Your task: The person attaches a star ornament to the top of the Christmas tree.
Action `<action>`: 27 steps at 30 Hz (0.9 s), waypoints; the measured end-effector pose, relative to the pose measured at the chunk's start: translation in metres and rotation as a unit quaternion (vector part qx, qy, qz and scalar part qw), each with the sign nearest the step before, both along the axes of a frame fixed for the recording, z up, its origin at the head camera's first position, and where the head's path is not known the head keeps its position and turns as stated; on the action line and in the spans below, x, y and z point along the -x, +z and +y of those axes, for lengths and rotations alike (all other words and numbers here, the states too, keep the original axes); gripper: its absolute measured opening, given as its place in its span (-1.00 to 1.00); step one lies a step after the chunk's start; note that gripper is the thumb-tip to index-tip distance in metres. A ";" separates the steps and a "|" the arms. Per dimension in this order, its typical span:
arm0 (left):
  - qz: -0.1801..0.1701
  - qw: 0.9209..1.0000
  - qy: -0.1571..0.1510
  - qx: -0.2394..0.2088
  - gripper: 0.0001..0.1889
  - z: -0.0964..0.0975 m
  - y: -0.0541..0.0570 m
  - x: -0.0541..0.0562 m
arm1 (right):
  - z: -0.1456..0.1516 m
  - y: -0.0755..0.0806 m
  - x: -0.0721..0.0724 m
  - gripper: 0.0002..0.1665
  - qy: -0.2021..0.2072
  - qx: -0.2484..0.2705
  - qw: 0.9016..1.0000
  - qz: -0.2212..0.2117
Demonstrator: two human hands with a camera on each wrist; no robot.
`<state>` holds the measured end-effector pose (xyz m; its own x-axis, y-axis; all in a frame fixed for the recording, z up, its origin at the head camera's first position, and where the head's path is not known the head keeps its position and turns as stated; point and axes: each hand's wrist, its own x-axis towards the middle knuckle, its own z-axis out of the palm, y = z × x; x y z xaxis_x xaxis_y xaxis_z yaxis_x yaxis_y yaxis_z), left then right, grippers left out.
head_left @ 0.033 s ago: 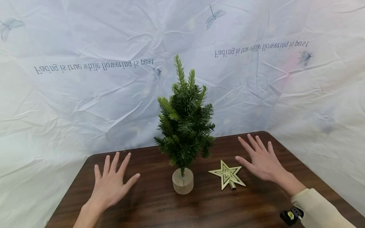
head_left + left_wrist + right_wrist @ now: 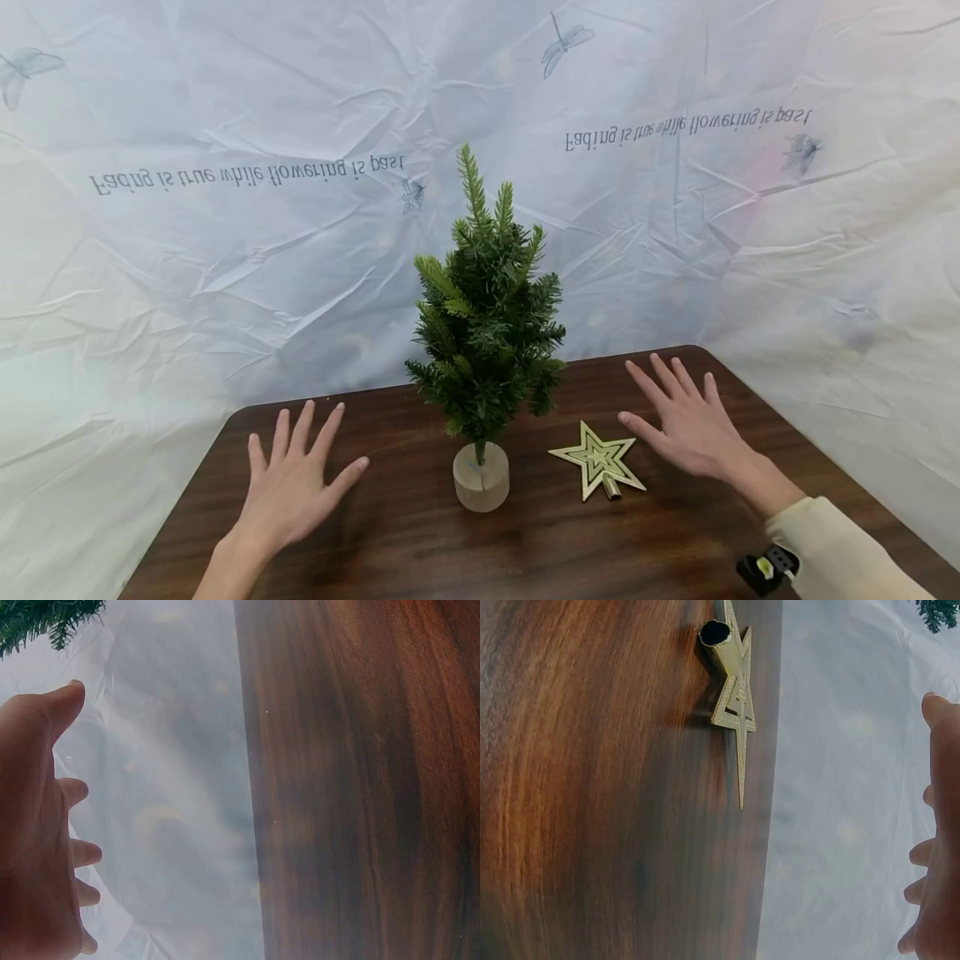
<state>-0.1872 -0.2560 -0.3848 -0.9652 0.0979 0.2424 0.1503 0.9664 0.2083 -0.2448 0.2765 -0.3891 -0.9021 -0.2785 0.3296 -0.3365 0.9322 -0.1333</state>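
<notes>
A small artificial Christmas tree [image 2: 487, 325] stands upright in the middle of the table on a round wooden base [image 2: 482, 487]. Right of the base lies a gold star tree topper [image 2: 597, 458]; its hollow socket [image 2: 718, 645] faces the right wrist camera. My left hand [image 2: 288, 492], left of the tree, is held palm down over the table with fingers spread and nothing in it. My right hand [image 2: 693, 425] is spread the same way, just right of the star, also holding nothing. In the left wrist view, a few tree branches [image 2: 49, 622] show beyond the thumb.
The dark wooden table [image 2: 390, 542] has rounded far corners. Behind it and along both sides hangs a wrinkled pale sheet [image 2: 300, 83] with printed lettering and dragonflies. A black device [image 2: 765, 568] sits at the right sleeve [image 2: 840, 542].
</notes>
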 end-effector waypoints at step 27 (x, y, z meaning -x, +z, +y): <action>0.105 0.976 -0.121 -0.145 -0.16 0.029 0.004 0.008 | 0.003 -0.006 -0.010 -0.39 0.003 0.112 0.989 -0.094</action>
